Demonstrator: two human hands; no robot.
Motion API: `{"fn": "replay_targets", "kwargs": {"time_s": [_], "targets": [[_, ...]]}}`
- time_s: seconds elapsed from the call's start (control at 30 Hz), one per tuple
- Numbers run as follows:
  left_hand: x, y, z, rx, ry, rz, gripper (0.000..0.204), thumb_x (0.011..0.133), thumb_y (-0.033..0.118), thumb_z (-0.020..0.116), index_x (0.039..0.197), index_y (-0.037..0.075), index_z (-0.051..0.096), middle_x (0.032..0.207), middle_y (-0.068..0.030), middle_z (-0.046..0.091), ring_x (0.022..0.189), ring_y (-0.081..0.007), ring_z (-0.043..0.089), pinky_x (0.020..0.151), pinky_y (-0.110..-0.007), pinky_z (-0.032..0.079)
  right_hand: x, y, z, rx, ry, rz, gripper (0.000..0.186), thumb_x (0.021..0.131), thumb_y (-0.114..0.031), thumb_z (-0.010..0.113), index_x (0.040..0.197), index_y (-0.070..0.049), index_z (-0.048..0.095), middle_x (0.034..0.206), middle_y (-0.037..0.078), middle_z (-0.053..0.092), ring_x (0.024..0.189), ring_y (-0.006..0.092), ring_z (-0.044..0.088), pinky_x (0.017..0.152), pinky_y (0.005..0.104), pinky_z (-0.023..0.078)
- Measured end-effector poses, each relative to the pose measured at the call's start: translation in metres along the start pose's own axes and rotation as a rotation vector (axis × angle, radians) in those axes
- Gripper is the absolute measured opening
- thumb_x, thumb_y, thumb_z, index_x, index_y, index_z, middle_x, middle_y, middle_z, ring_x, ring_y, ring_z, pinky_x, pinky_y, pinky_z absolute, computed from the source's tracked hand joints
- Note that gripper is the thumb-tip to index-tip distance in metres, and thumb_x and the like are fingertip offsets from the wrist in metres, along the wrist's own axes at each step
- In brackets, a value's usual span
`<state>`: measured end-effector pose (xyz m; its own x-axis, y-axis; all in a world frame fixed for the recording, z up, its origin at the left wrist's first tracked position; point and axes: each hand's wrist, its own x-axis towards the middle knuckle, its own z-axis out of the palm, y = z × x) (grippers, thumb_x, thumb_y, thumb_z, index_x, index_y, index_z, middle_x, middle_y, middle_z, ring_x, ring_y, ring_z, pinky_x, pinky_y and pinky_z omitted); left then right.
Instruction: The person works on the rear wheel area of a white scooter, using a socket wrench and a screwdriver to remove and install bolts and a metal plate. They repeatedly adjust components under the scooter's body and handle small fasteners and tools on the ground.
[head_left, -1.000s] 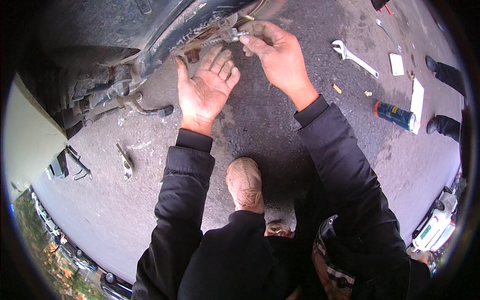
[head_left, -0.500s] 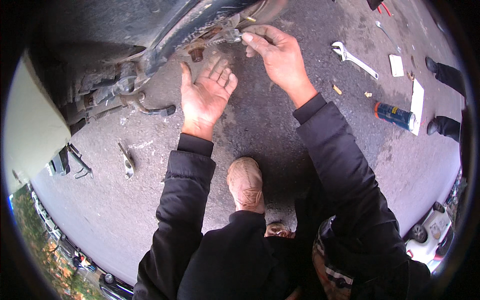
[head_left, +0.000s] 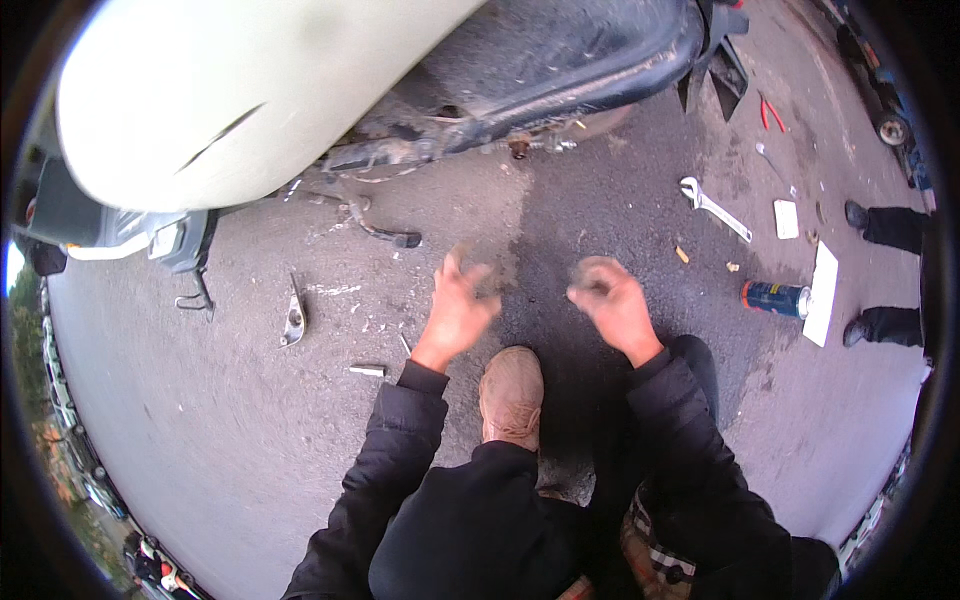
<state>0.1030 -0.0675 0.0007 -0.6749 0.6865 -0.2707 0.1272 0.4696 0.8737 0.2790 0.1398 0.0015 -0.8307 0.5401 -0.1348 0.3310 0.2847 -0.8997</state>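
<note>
My left hand hovers above the asphalt, its fingers curled but smeared by motion. Apart from it, to the right, my right hand is also in the air with blurred, bent fingers; whether it holds something small cannot be made out. Both are below the underside of a scooter with a cream body panel. Along its lower edge show a rusty round fitting and a silver linkage piece; neither hand touches them. A side stand sticks out to the left.
An adjustable wrench, red-handled pliers, a spanner, a white card, a blue spray can and white paper lie right. A metal lever and silver cylinder lie left. Another person's legs stand far right.
My right hand has left the linkage piece and drawn back toward me. The left hand, palm up and open before, has also come nearer. The view has shifted, showing more of the scooter.
</note>
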Motion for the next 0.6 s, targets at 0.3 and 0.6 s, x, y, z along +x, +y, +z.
{"fn": "replay_targets", "kwargs": {"time_s": [0.3,0.6], "targets": [[-0.112,-0.020,-0.081,0.264,0.182,-0.119,0.091,0.082,0.038,0.083,0.155,0.003,0.044,0.164,-0.0299,0.030,0.150,-0.0452,0.034,0.122,-0.049,0.034,-0.036,-0.023,-0.005,-0.198,-0.193,-0.009,0.064,0.088,-0.019,0.077,0.144,0.001,0.054,0.140,0.028,0.058,0.132,0.0434,0.055,0.112,0.0447,0.044],[-0.104,0.124,-0.337,0.359,0.059,0.114,0.058,0.093,0.036,0.073,0.139,0.001,0.063,0.134,-0.0247,0.067,0.122,-0.0372,0.066,0.102,-0.043,0.053,0.027,-0.147,-0.042,-0.082,-0.273,0.050,0.035,0.089,-0.013,0.075,0.118,0.005,0.070,0.108,0.021,0.075,0.099,0.0290,0.074,0.088,0.0371,0.057]]}}
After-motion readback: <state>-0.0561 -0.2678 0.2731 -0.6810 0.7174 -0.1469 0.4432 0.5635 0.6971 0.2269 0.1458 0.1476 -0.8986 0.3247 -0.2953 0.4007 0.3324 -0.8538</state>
